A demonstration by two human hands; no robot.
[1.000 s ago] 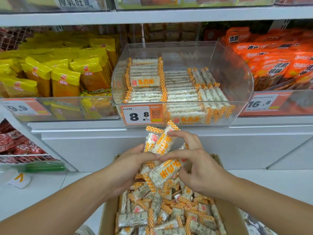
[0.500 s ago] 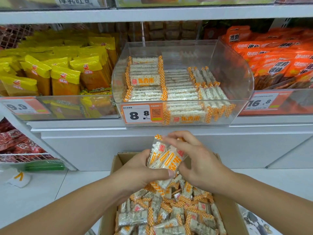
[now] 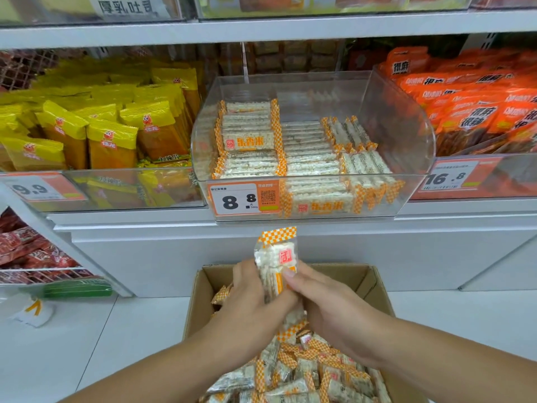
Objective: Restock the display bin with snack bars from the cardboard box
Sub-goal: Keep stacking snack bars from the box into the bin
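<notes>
Two hands are raised together above the cardboard box (image 3: 374, 289), forearms reaching in from the lower corners. A small upright bundle of snack bars (image 3: 276, 263) is clasped between them: the left hand (image 3: 252, 303) is wrapped round its left side with fingers curled, and the right hand (image 3: 328, 306) is pressed against its right side, thumb laid across the front. How many bars are in the bundle cannot be told. The bundle is held just below the clear display bin (image 3: 406, 135), where more bars are stacked in three groups behind one price tag (image 3: 244, 199) marked 8.8. Many loose bars are heaped in the box. Yellow packets (image 3: 110, 135) are shelved to the left, orange packets (image 3: 470, 106) to the right.
</notes>
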